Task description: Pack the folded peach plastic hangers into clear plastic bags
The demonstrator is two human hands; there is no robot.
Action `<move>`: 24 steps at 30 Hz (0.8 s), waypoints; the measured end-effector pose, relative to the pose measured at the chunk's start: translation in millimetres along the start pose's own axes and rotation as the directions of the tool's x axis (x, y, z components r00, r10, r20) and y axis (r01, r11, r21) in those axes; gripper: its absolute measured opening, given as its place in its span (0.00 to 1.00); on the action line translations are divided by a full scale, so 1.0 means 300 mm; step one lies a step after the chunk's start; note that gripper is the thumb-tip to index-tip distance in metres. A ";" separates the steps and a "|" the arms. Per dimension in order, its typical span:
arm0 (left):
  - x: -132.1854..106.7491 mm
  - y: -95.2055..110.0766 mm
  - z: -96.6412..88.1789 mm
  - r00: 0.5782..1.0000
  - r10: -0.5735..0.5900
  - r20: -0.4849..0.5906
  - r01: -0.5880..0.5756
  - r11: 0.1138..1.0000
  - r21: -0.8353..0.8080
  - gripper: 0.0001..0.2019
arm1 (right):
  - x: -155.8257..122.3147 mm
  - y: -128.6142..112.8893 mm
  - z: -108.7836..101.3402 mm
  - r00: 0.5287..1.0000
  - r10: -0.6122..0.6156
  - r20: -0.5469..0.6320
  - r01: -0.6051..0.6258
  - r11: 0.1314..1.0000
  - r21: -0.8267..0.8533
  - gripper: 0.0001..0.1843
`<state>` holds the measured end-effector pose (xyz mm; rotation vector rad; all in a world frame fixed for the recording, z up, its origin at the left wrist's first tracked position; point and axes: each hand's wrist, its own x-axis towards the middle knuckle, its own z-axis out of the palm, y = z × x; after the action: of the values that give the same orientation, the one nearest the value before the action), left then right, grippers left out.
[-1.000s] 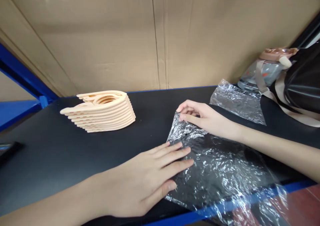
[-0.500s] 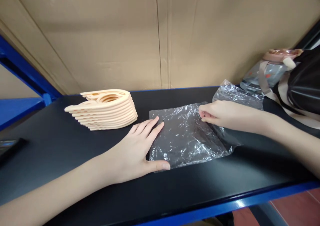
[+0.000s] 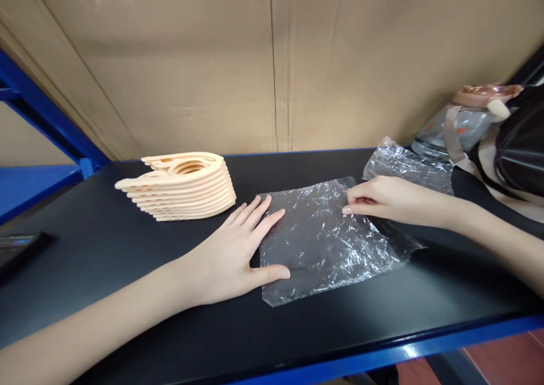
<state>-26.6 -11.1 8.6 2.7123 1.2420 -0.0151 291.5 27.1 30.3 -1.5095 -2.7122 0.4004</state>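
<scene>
A clear plastic bag [image 3: 318, 237] lies flat and crinkled on the black tabletop. My left hand [image 3: 238, 249] rests on its left edge, fingers spread and palm down. At the bag's upper right, my right hand [image 3: 378, 201] has thumb and fingers pinched together on the film. A second crumpled clear plastic bag [image 3: 408, 164] lies just behind my right hand. Beyond my left fingers stands a neat stack of identical peach-coloured plastic pieces [image 3: 187, 189] with a curved loop opening on top; neither hand touches it.
A clear water bottle [image 3: 450, 124] with a pink lid and strap leans at the back right beside a black bag [image 3: 518, 147]. A dark flat device [image 3: 21, 249] sits at the left edge. Cardboard [image 3: 191, 62] stands behind the table. A blue frame [image 3: 46, 101] rises at left.
The bag's film has shifted slightly, its lower left corner now showing below my left thumb. My right hand has moved a little right and down. My left hand stays spread on the bag.
</scene>
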 end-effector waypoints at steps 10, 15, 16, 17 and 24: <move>-0.001 -0.010 -0.002 0.997 0.043 0.063 -0.043 0.999 0.001 0.63 | 0.004 -0.001 0.028 0.971 -0.159 -0.181 0.167 0.985 0.033 0.24; 0.001 -0.006 -0.003 0.998 0.024 0.054 -0.024 1.000 -0.009 0.57 | -0.027 -0.003 0.037 0.979 -0.194 0.067 0.184 0.975 0.126 0.37; 0.003 -0.004 -0.003 0.998 0.025 0.054 -0.025 1.000 -0.011 0.55 | -0.037 -0.008 0.039 0.976 -0.179 0.119 0.164 0.978 0.130 0.40; 0.004 -0.003 -0.004 0.998 0.027 0.052 -0.026 1.000 -0.015 0.53 | -0.045 -0.014 0.041 0.973 -0.163 0.161 0.143 0.981 0.131 0.42; 0.000 -0.010 0.001 0.999 0.050 0.017 -0.049 0.997 -0.052 0.46 | -0.041 -0.052 0.072 0.970 -0.196 0.147 0.173 0.972 0.157 0.42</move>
<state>-28.8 -9.4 7.8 2.6915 1.1543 -0.0014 282.3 4.3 14.4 -1.2261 -2.8408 0.7211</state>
